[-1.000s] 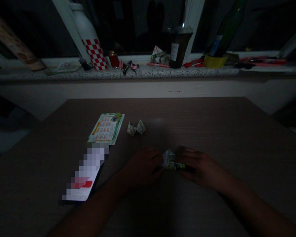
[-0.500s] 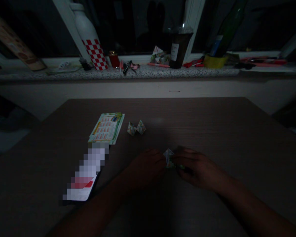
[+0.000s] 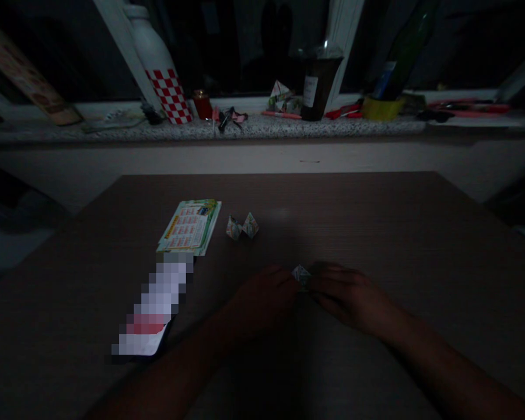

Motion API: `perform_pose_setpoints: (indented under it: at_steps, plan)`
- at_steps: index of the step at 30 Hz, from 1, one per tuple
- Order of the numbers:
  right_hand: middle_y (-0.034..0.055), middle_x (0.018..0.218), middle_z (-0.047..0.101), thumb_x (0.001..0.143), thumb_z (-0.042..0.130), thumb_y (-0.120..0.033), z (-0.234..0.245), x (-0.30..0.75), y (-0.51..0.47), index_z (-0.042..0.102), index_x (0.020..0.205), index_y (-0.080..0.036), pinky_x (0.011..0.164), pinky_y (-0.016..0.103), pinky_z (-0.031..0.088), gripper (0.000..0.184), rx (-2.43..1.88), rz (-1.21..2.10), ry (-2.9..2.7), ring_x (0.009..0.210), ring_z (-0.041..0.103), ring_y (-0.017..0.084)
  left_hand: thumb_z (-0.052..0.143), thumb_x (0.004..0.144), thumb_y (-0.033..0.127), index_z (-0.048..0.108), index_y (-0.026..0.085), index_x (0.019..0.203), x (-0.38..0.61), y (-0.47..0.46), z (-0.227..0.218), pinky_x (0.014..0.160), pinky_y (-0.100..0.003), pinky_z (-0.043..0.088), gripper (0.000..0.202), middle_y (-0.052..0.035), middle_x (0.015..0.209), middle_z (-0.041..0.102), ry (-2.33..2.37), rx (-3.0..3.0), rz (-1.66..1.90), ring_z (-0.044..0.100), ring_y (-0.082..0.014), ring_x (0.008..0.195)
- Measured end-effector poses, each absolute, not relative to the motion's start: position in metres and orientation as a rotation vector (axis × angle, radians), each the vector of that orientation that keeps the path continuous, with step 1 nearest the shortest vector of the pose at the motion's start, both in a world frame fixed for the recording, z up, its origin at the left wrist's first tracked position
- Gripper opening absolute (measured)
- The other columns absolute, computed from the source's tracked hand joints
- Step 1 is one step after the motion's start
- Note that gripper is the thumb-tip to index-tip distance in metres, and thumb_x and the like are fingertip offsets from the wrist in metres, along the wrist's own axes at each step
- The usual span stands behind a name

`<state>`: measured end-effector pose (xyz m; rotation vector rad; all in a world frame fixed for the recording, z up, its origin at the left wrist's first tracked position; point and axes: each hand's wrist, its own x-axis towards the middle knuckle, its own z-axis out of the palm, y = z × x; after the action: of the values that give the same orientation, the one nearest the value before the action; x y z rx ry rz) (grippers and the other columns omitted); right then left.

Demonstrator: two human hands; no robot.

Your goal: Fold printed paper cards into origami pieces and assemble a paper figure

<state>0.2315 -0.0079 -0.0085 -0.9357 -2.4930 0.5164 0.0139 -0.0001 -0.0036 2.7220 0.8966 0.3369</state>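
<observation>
Between my hands, low over the wooden table, is a small piece of folded printed paper. Only its pointed top shows; the fingers hide its sides. My left hand is closed on its left edge, and my right hand grips it from the right with the fingers pressed together. Farther back, left of centre, stands a folded paper figure with two pointed halves, apart from both hands. A stack of printed calendar sheets lies to its left.
A phone with a blurred-out screen lies beside my left forearm. On the granite windowsill behind the table stand a red-checked white bottle, a dark plastic cup, a green bottle, a yellow tape roll and several small items.
The paper between my hands shows a smaller, more compact shape. My right fingers have flattened and drawn in closer, and the left hand has shifted slightly right. Everything else stays put.
</observation>
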Motion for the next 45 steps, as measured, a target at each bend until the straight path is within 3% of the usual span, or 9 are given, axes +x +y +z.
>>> perform_pose_setpoints:
  at_steps: [11, 18, 21, 25, 34, 45]
  plan:
    - [0.0061, 0.095, 0.07, 0.09, 0.048, -0.013, -0.013, 0.227, -0.006, 0.063, 0.115, -0.025, 0.075, 0.033, 0.054, 0.031, -1.02, 0.431, -2.439, 0.085, 0.067, 0.02, 0.045, 0.089, 0.011, 0.06, 0.017, 0.097, 0.024, 0.004, -0.012, 0.077, -0.03, 0.047, 0.018, -0.0049, 0.092, 0.061, 1.118, 2.377, 0.491, 0.058, -0.0176, 0.085]
    - [0.0089, 0.124, 0.061, 0.089, 0.048, -0.012, -0.015, 0.223, -0.005, 0.062, 0.116, -0.023, 0.09, 0.037, 0.053, 0.033, -1.045, 0.435, -2.402, 0.106, 0.063, 0.022, 0.044, 0.087, 0.008, 0.059, 0.013, 0.094, 0.033, 0.005, -0.009, 0.075, -0.031, 0.049, 0.018, -0.0079, 0.096, 0.057, 1.233, 2.402, 0.409, 0.056, -0.0188, 0.086]
    - [0.0099, 0.128, 0.058, 0.088, 0.047, -0.011, -0.016, 0.221, -0.004, 0.057, 0.12, -0.021, 0.096, 0.04, 0.049, 0.035, -1.09, 0.494, -2.403, 0.113, 0.058, 0.022, 0.044, 0.088, 0.01, 0.059, 0.013, 0.096, 0.032, 0.007, -0.009, 0.078, -0.032, 0.049, 0.017, -0.0078, 0.097, 0.057, 1.252, 2.361, 0.422, 0.057, -0.0187, 0.087]
    - [0.0123, 0.12, 0.061, 0.086, 0.047, -0.008, -0.014, 0.217, -0.003, 0.052, 0.12, -0.019, 0.094, 0.043, 0.048, 0.037, -1.128, 0.581, -2.385, 0.109, 0.058, 0.023, 0.045, 0.087, 0.01, 0.059, 0.014, 0.098, 0.031, 0.008, -0.009, 0.076, -0.031, 0.049, 0.018, -0.0076, 0.096, 0.057, 1.245, 2.349, 0.416, 0.057, -0.0185, 0.085]
    - [0.0081, 0.093, 0.062, 0.088, 0.044, -0.009, -0.014, 0.214, -0.001, 0.051, 0.091, -0.02, 0.076, 0.035, 0.05, 0.013, -1.167, 0.656, -2.311, 0.086, 0.061, 0.021, 0.044, 0.089, 0.014, 0.06, 0.013, 0.094, 0.034, 0.009, -0.011, 0.073, -0.031, 0.049, 0.017, -0.0084, 0.094, 0.058, 1.307, 2.391, 0.396, 0.058, -0.019, 0.082]
    - [0.0097, 0.099, 0.063, 0.089, 0.043, -0.01, -0.015, 0.212, 0.002, 0.055, 0.092, -0.019, 0.081, 0.036, 0.048, 0.015, -1.143, 0.636, -2.301, 0.092, 0.057, 0.022, 0.045, 0.087, 0.014, 0.062, 0.014, 0.09, 0.035, 0.012, -0.007, 0.074, -0.032, 0.049, 0.017, -0.0081, 0.09, 0.06, 1.31, 2.374, 0.335, 0.06, -0.0192, 0.082]
